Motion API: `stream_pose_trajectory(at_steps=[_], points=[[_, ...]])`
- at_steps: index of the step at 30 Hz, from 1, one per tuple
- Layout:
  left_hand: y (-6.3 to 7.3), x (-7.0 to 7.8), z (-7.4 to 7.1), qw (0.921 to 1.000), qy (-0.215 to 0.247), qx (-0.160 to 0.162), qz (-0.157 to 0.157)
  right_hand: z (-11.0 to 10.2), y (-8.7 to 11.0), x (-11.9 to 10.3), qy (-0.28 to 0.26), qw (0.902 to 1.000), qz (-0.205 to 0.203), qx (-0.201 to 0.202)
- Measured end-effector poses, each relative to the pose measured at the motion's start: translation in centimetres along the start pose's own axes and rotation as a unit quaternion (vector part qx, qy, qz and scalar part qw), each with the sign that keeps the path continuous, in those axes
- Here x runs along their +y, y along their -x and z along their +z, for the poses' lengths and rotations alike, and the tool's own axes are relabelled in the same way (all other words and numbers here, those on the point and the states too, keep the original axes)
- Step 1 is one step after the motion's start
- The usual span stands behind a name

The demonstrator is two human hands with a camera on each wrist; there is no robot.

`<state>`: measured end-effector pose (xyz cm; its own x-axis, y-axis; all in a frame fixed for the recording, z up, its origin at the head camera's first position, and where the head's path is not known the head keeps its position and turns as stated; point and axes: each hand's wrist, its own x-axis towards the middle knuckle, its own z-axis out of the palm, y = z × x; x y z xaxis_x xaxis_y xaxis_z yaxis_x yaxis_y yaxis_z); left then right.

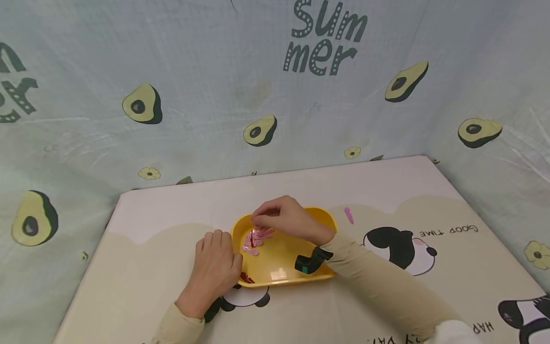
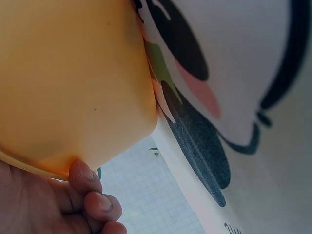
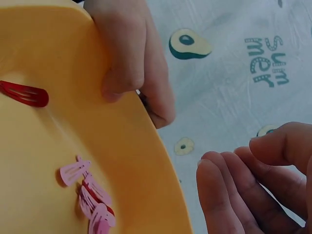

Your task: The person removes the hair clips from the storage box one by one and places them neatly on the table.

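Observation:
A yellow plastic tray [image 1: 279, 263] sits on the table in the head view. My left hand [image 1: 215, 267] grips its left rim; in the right wrist view the thumb [image 3: 113, 92] lies on the inner wall, the other fingers outside. Small pink snap hair clips [image 1: 259, 237], with some red among them, lie piled at the tray's left side. A separate red hair clip [image 3: 27, 94] rests near the tray's corner. Above the pile hovers my right hand [image 1: 290, 220]; its fingers [image 3: 214, 195] are slightly bent, thumb apart, with nothing visible between them.
One pink hair clip [image 1: 349, 215] lies on the table to the right of the tray. The table carries a cloth [image 1: 129, 267] printed with cartoon animals. A curtain [image 1: 206, 95] with avocado prints hangs behind it. A black wrist-worn device [image 1: 313, 260] is on the right wrist, over the tray.

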<state>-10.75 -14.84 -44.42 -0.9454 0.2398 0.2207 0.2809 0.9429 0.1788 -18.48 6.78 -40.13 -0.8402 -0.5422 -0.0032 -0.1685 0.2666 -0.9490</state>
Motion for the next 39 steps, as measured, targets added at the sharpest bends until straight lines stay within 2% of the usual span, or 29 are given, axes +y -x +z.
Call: stream_pose_trajectory(at_steps=[2, 10, 22, 31, 39], points=[[-0.1, -0.1, -0.1, 1.0000, 0.002, 0.004, 0.001, 0.3, -0.3, 0.1, -0.002, 0.9998, -0.007, -0.016], [-0.2, 0.0, -0.2, 1.0000, 0.007, 0.003, 0.003, 1.3, -0.7, 0.4, 0.054, 0.9969, -0.026, -0.050], [-0.1, -0.1, 0.0, 0.9994, -0.001, 0.032, 0.017, 2.5, -1.2, 0.9, 0.046, 0.9947, -0.005, -0.092], [-0.2, 0.0, 0.0, 0.9998, 0.002, 0.014, 0.011, 2.8, -1.6, 1.7, 0.043, 0.9919, 0.018, -0.118], [-0.1, -0.2, 0.0, 0.9998, 0.002, 0.017, 0.013, 3.3, -2.0, 2.4, 0.099, 0.9822, -0.005, -0.160]])
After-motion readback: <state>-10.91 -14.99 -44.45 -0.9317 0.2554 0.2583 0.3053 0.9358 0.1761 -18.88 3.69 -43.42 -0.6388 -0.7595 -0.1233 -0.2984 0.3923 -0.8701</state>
